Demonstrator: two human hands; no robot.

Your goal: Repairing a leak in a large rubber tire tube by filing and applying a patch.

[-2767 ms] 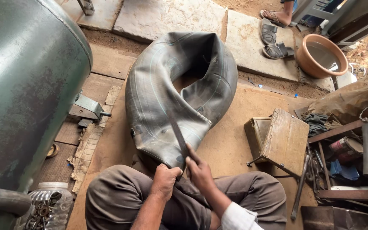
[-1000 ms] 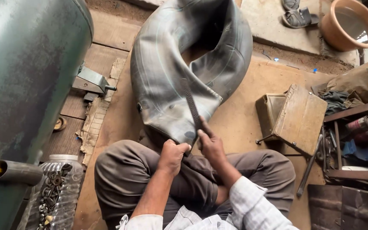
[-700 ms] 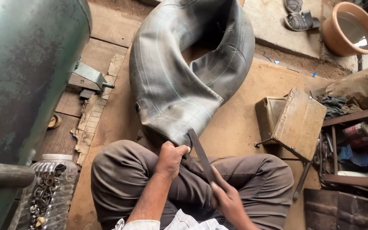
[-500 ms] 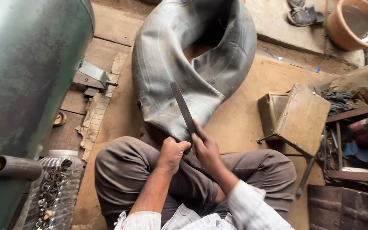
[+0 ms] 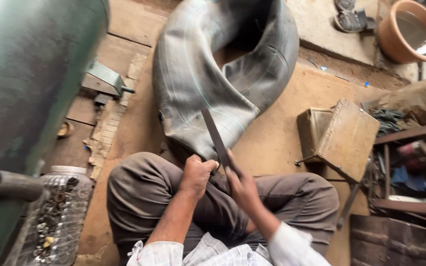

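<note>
File (image 5: 214,134) again forward, tip up-left

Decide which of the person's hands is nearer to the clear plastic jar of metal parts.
Left. The left hand is nearer the jar; the right hand, holding the flat file, lies farther away.

Both hands meet above the crossed legs — left hand (image 5: 196,173) fisted, right hand (image 5: 242,183) clenched, forearms angled inward.
</note>
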